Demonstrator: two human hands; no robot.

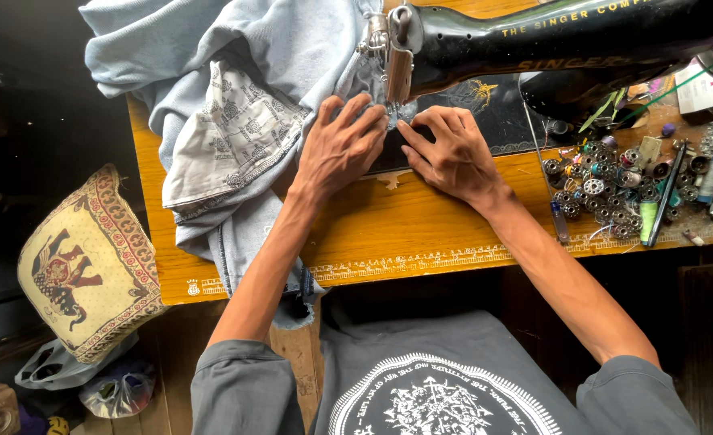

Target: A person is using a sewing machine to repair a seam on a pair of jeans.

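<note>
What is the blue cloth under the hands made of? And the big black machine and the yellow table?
The blue garment looks like soft faded denim, with woven folds, seams and a printed pocket lining. The sewing machine seems to be metal, painted glossy black with gold decoration and shiny steel parts near the needle. The table appears to be varnished wood, with visible grain and a chipped spot. Both the left hand and right hand press the cloth flat.
</note>
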